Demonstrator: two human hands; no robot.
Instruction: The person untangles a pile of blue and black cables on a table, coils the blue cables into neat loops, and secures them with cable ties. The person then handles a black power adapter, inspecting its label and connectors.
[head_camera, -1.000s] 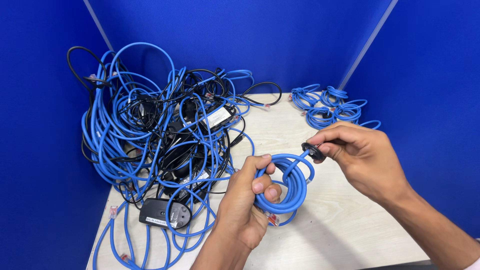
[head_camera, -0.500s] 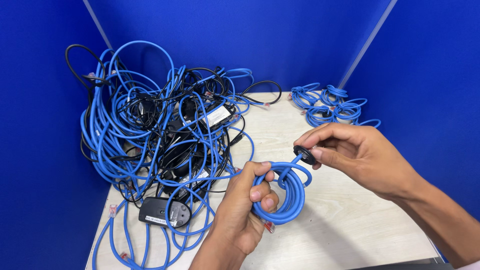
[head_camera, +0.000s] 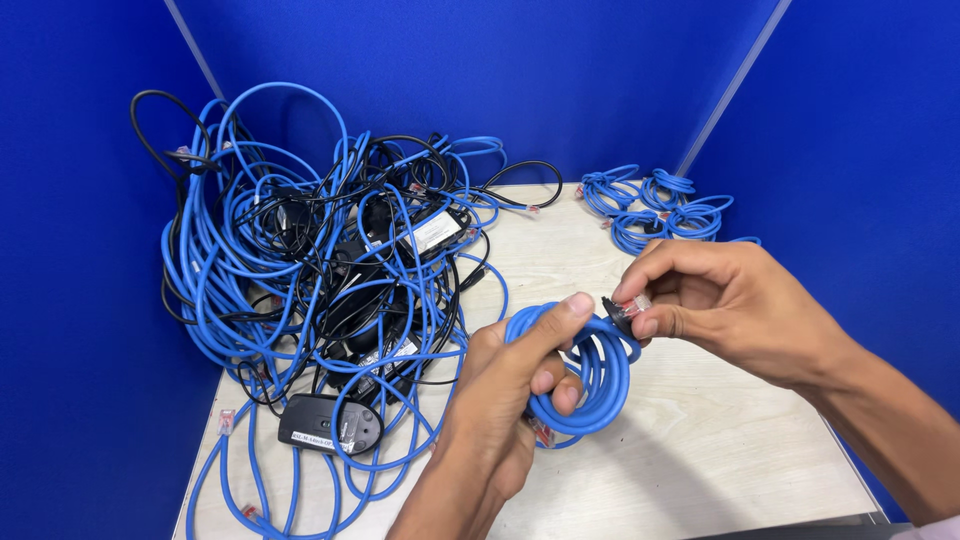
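My left hand (head_camera: 510, 400) grips a small coil of blue network cable (head_camera: 590, 375) just above the table, thumb pressed on top of the loops. My right hand (head_camera: 720, 300) pinches a black strap and the cable's clear plug end (head_camera: 628, 308) at the coil's upper right edge. Both hands meet over the middle of the light wooden table (head_camera: 700, 450).
A large tangle of blue and black cables (head_camera: 310, 260) with black power adapters (head_camera: 330, 425) fills the table's left half. Several small coiled blue cables (head_camera: 655, 205) lie at the back right corner. Blue partition walls (head_camera: 480, 70) enclose the table on three sides.
The coil sits a little lower and more centred. My right hand has drawn closer to it, fingertips pinching the black strap against the loops; my left thumb has pressed over the top.
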